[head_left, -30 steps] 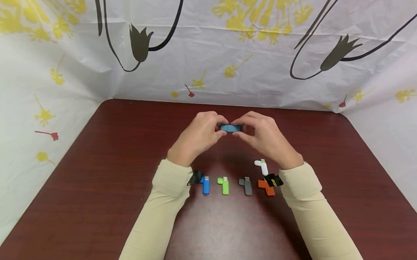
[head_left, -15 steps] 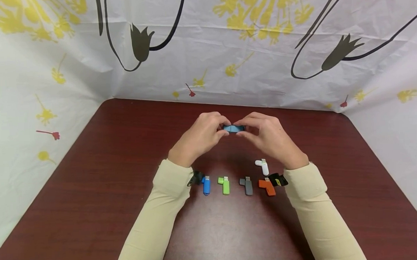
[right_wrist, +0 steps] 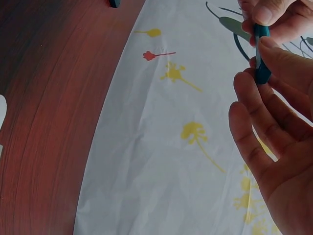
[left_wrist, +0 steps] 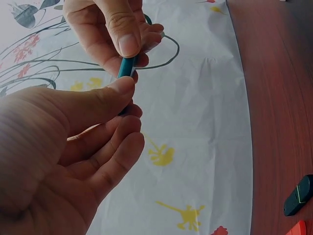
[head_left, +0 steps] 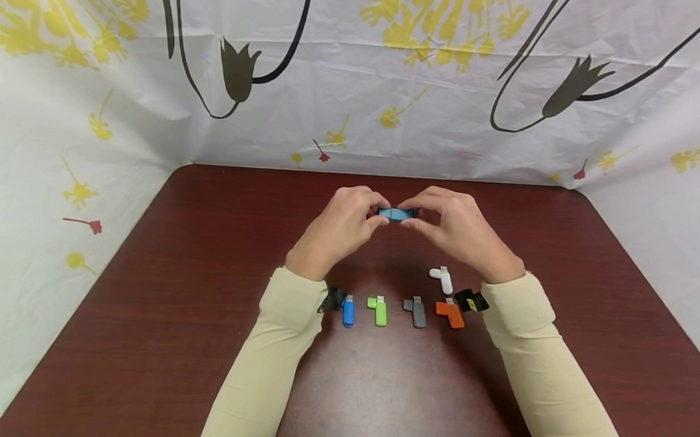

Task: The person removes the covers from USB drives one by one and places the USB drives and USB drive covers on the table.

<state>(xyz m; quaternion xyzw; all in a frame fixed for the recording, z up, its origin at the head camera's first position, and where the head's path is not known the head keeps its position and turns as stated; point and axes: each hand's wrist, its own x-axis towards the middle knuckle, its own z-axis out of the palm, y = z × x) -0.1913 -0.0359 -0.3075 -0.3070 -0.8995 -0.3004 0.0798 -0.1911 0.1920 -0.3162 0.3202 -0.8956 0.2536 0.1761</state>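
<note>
A small blue-teal stick (head_left: 398, 214), like a closed USB drive, is held level above the far part of the table between both hands. My left hand (head_left: 340, 227) pinches its left end between thumb and fingers. The right hand (head_left: 457, 230) pinches the other end the same way. In the left wrist view the teal stick (left_wrist: 126, 68) shows between the two thumbs. The right wrist view shows the stick (right_wrist: 262, 58) with its rounded end past the right thumb. Fingertips cover parts of it.
On the red-brown table (head_left: 153, 286) nearer the body lie open USB drives: blue (head_left: 348, 312), green (head_left: 380, 312), grey (head_left: 418, 312) and orange (head_left: 451, 314), with a white one (head_left: 444, 281) behind. A patterned white sheet (head_left: 343, 69) stands behind the table's far edge.
Both hands and the blue-teal stick have shifted slightly to the right in the head view. The right forearm has moved outward, uncovering more of the orange drive. Both grips persist.
</note>
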